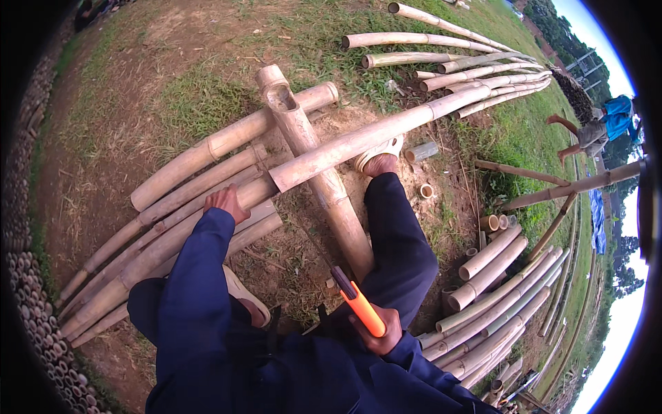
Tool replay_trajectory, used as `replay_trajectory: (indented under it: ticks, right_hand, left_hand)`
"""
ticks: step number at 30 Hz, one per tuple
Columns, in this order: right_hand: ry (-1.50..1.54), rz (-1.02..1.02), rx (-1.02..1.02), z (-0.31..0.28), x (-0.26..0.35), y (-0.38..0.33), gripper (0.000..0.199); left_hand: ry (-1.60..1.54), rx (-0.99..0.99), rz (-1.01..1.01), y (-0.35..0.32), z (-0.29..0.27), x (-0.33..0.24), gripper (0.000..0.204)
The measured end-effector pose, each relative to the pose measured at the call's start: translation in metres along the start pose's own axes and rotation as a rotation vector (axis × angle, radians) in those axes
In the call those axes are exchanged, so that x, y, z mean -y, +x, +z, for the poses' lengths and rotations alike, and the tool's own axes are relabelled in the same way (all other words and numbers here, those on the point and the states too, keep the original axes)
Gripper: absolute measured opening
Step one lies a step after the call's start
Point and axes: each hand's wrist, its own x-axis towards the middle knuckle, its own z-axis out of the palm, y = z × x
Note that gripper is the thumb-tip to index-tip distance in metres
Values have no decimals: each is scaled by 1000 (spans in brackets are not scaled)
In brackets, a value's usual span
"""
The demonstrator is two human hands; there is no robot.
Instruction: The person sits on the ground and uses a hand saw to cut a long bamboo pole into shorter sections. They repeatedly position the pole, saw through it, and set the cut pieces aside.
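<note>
My left hand (227,203) is curled over a thick bamboo pole (176,241) that runs down to the lower left. Just right of that hand, a dark edge separates this length from a paler bamboo pole (372,134) reaching to the upper right; I cannot tell if they are still joined. The paler pole lies across a notched bamboo post (310,152) resting slantwise on the ground. In my right hand (386,331), held low near my lap, is an orange-handled hand saw (363,309). Its thin blade, nearly edge-on, points toward the poles.
More bamboo poles lie at upper right (441,41) and lower right (496,324). Short bamboo offcuts (422,152) sit beside my right foot (380,160). Stacked bamboo ends (41,324) line the left edge. Another person (607,127) is at far right, near a bamboo frame (586,183).
</note>
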Motion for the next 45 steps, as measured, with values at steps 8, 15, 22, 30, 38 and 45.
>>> replay_trajectory:
  ticks: [8,15,22,30,38,45]
  right_hand:
    - [149,-83,-18,79,-39,148,18]
    - [35,-67,-29,15,-14,22,30]
    - [101,4,16,67,-33,118,13]
    - [115,33,46,42,-18,63,11]
    - [63,22,15,27,-17,40,20]
    - [41,-20,-9,69,-46,136,18]
  left_hand:
    - [-13,17,5,-1,-3,3,69]
    - [-12,39,-42,-3,-4,4,66]
    - [-15,40,22,-12,-3,1,65]
    - [8,41,-13,-4,-1,4,70]
    - [3,37,4,-4,-2,13,71]
    - [-8,41,11,6,-10,-3,75]
